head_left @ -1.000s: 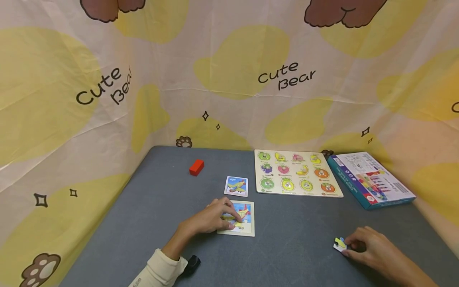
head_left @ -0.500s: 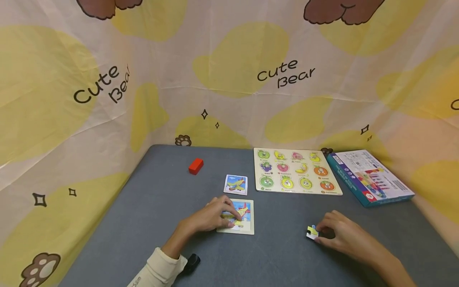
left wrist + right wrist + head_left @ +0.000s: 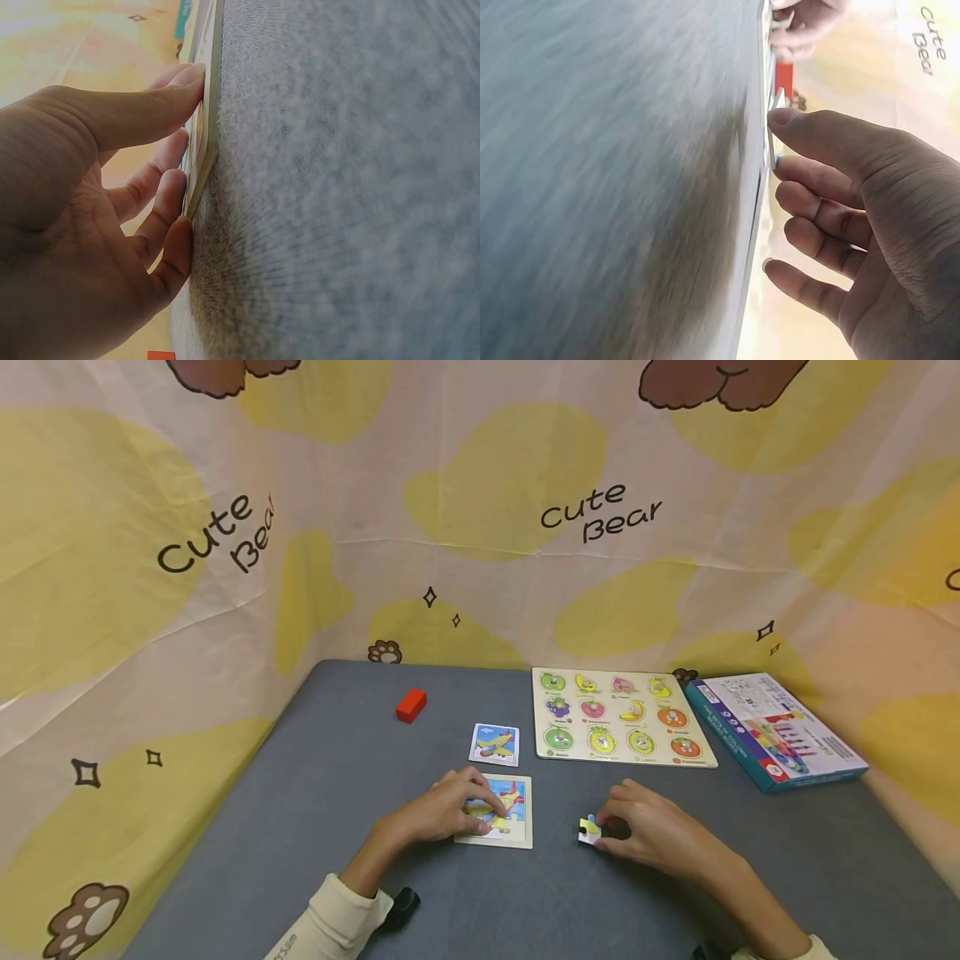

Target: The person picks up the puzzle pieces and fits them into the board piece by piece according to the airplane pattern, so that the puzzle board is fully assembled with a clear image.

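A framed airplane jigsaw puzzle (image 3: 517,793) lies flat at the middle of the grey table, partly hidden by my left hand (image 3: 450,808). The thumb and fingertips of that hand rest on the puzzle; the left wrist view shows them along its edge (image 3: 208,127). To the right of the frame, my right hand (image 3: 656,827) pinches a jigsaw piece (image 3: 589,830) with yellow, white, blue and black on it. In the right wrist view the piece (image 3: 772,139) appears edge-on between thumb and forefinger, the other fingers loosely bent. The lower right part of the puzzle shows a pale area.
A small airplane picture card (image 3: 494,745) lies just behind the frame. Farther back are a red block (image 3: 412,705), a fruit board (image 3: 624,718) and a teal-sided box (image 3: 783,731). A printed cloth (image 3: 487,527) hangs behind the table.
My right hand has carried the jigsaw piece leftward across the table, towards the puzzle frame. The left hand has stayed in place on the puzzle.
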A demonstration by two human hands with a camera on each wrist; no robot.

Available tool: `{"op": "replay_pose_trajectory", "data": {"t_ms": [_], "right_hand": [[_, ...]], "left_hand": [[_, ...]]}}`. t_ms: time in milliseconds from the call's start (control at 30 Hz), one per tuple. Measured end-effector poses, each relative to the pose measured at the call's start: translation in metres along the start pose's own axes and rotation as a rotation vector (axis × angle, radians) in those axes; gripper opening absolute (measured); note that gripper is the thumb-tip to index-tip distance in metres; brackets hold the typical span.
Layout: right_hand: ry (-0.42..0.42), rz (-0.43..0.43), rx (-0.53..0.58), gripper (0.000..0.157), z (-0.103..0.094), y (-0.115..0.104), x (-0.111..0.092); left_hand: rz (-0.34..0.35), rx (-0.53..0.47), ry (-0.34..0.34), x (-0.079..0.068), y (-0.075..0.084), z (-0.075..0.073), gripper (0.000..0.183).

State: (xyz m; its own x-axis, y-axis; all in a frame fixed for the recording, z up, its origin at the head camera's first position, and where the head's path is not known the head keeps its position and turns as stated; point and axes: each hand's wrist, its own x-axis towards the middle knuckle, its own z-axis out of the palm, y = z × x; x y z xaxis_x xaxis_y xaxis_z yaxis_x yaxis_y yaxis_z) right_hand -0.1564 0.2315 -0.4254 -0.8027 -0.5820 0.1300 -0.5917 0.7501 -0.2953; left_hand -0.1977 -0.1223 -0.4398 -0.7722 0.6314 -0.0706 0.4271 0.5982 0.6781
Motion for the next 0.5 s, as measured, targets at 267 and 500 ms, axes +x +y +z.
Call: {"op": "replay_pose_trajectory", "data": {"t_ms": [267,500], "right_hand": [[-0.015,-0.071,0.002,0.018,0.010,-0.019,0.031],[-0.051,-0.103,-0.010,0.020,0.017,-0.035,0.053]], "left_hand": [[-0.013,-0.005,0.000,0.001,0.000,0.000,0.026],[-0.011,-0.011,-0.004,0.001,-0.001,0.000,0.027]]}}
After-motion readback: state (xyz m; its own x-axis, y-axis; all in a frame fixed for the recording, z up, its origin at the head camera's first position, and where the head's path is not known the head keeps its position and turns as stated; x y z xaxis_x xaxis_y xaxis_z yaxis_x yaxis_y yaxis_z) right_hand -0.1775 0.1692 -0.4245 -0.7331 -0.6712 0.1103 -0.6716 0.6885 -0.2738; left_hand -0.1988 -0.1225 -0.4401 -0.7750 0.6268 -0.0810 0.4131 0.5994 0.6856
